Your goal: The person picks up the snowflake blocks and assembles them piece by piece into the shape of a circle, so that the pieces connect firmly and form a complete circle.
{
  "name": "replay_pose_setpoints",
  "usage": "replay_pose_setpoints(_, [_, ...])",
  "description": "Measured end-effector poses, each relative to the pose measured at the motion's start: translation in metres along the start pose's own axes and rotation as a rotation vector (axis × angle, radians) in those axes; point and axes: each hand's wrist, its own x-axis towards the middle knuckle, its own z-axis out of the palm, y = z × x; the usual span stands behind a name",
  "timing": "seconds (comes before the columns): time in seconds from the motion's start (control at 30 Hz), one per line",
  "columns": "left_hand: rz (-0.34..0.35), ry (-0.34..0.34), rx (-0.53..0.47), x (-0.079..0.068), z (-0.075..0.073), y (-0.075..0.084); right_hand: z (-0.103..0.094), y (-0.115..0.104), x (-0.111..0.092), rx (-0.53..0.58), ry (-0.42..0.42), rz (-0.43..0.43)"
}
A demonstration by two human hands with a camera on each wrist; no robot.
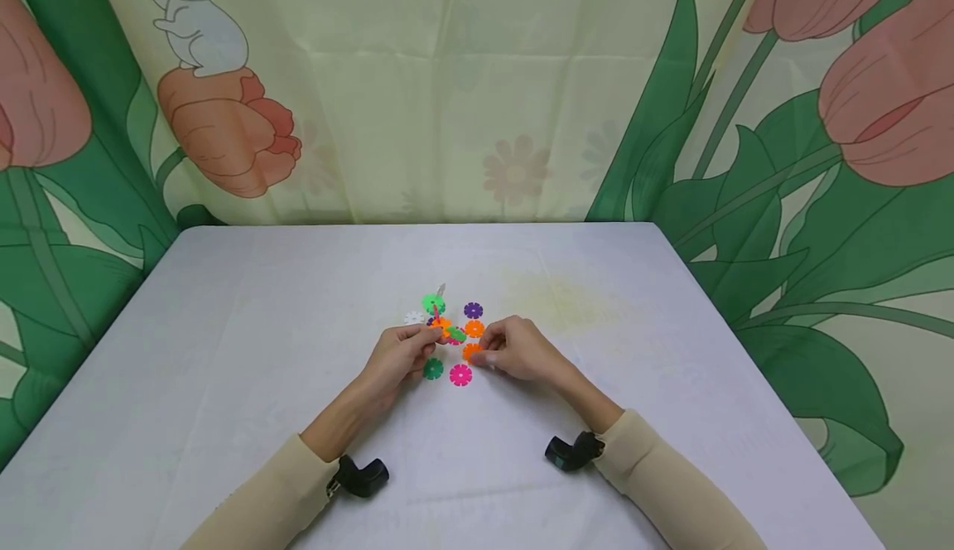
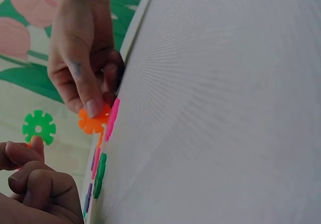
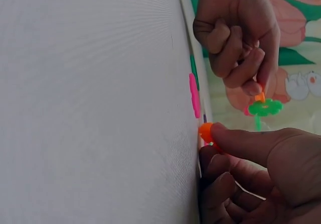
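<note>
My left hand (image 1: pixel 398 355) pinches a small cluster of joined, notched plastic discs between thumb and fingertips. An orange disc (image 1: pixel 444 326) and a green disc (image 3: pixel 266 107) show in that cluster, with pink beside them. To its right, my right hand (image 1: pixel 522 349) pinches a single orange notched disc (image 2: pixel 93 121) by its edge, low over the table. Under and around the hands lie a pink disc (image 1: pixel 460 375), a dark green disc (image 1: pixel 433 369), a purple disc (image 1: pixel 473 310) and another orange disc (image 1: pixel 474 329).
A bright green disc (image 1: pixel 433 304) and a whitish disc (image 1: pixel 413 317) appear just beyond the left fingertips. A white cloth covers the table (image 1: pixel 298 310). Behind its far edge hangs a printed curtain (image 1: pixel 447 119) with tulips. Each sleeve carries a black wrist camera (image 1: pixel 361 477).
</note>
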Motion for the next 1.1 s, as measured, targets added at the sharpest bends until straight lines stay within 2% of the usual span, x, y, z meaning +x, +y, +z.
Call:
replay_pose_setpoints(0.13, [0.002,0.004,0.011,0.0,-0.001,-0.001,-0.002,0.004,0.001,0.07,-0.052,-0.008])
replay_pose_setpoints(0.33, [0.005,0.011,0.018,0.001,-0.002,-0.001,-0.009,0.005,0.002,0.24,-0.154,-0.023])
replay_pose_setpoints(0.5, [0.022,0.01,0.024,0.0,-0.002,0.0,-0.016,0.006,0.003,0.331,-0.211,0.003])
replay_pose_setpoints(0.77, [0.022,0.009,0.008,0.0,-0.002,-0.001,-0.019,0.005,0.002,0.424,-0.247,0.049])
replay_pose_setpoints(1.1, [0.022,0.006,0.0,-0.001,-0.003,0.001,-0.016,0.004,0.002,0.479,-0.263,0.063])
